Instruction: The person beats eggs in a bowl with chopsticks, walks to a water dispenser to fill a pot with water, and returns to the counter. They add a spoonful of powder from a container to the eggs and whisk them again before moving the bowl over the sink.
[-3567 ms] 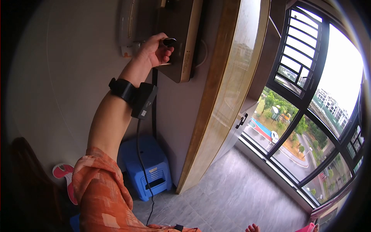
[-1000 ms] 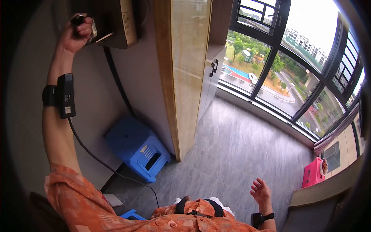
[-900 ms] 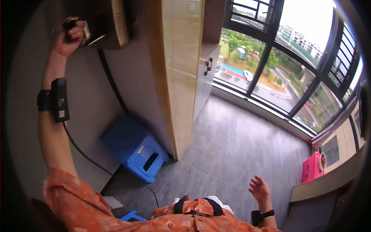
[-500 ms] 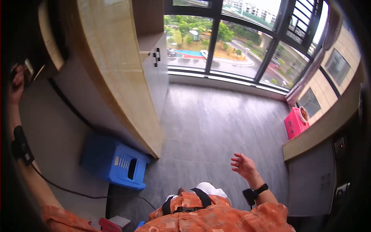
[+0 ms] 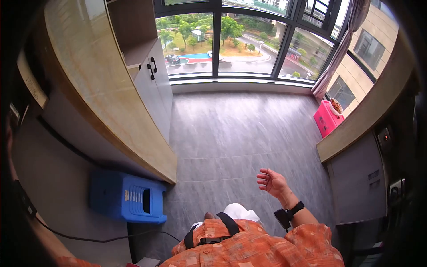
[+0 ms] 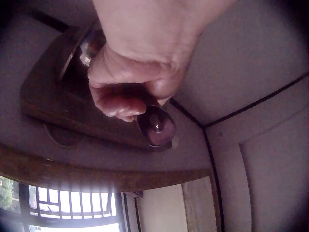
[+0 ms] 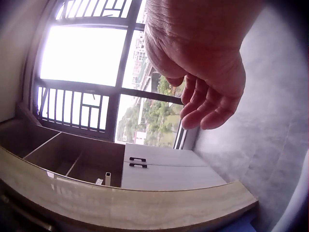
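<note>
Left wrist cam gave me my best look from the remote seat: the left hand (image 6: 133, 77) had its fingers wrapped around a dark handle (image 6: 157, 127), round end poking past the fist, beside the wall unit (image 6: 72, 106). Probably a full grip to keep it steady, but the fist hid the rest, so I couldn't tell if it touched the unit. Over on the head view, a blue stool (image 5: 124, 196) sat tucked by the wall (image 5: 53, 178), out of the way I guess, with the wrist cable (image 5: 104, 240) running slack, likely for reach. Next, the right hand (image 5: 273, 183) hung over the floor (image 5: 222, 142), fingers loosely bent, gripping nothing, maybe for balance. Far right, a pink box (image 5: 324, 121) apparently served as a stand for a bowl (image 5: 336, 107).
</note>
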Demonstrator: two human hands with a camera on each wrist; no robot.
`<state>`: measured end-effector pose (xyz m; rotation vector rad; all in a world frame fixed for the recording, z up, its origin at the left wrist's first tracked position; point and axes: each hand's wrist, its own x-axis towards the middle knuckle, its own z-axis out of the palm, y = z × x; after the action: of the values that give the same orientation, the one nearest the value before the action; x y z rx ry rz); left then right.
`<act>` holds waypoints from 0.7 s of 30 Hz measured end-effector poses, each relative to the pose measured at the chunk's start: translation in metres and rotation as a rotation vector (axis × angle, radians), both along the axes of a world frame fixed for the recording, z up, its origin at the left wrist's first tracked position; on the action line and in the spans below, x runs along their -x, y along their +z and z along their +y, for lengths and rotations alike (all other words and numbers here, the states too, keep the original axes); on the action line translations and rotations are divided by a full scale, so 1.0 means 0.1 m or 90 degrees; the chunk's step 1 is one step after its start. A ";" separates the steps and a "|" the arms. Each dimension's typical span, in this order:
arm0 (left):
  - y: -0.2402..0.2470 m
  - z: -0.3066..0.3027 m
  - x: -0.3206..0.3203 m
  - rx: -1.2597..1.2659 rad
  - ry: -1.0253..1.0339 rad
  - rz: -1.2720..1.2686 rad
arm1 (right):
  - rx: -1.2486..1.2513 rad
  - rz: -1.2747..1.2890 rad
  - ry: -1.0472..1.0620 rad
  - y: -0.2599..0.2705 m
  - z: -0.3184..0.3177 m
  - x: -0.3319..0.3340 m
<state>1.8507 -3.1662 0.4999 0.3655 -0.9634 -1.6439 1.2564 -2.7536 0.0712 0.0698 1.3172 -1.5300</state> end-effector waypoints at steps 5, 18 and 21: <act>0.06 -0.02 -0.08 -0.007 0.006 -0.013 | 0.000 0.000 -0.015 -0.01 0.13 0.04; 0.04 0.44 0.10 0.045 -0.079 -0.032 | 0.017 -0.017 -0.064 -0.05 0.85 0.32; 0.06 0.64 0.20 0.057 -0.066 -0.052 | 0.015 -0.015 -0.081 -0.05 1.14 0.45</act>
<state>1.8309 -3.1027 0.5056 0.3284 -1.1289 -1.6844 1.2116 -2.6399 0.0659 0.1598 1.2965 -1.6461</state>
